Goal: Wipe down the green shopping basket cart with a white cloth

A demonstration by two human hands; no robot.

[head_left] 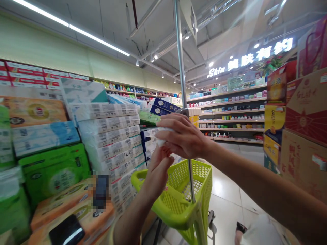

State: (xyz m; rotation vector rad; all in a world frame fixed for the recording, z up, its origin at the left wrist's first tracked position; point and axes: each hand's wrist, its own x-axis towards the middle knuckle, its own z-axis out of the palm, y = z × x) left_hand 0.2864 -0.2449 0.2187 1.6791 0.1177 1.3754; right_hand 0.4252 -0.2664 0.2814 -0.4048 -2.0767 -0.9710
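Note:
My two hands meet at chest height in the middle of the view. The fingers of my right hand (187, 134) are curled over a small white thing (161, 142), perhaps tissue or thin plastic; its kind cannot be made out. From below, my left hand (158, 168) reaches up to the same white thing, its fingers closed and partly hidden by the right hand. Beneath them is a lime-green shopping cart basket (176, 204). A metal pole (180, 58) rises out of the cart and passes behind my right hand.
On the left, white packs (109, 129) are stacked beside a green pack (56, 170). A black phone-like object (66, 231) lies on an orange pack (95, 221). Cartons (306, 112) stand at the right, and product shelves (230, 110) line the back above the tiled floor (227, 190).

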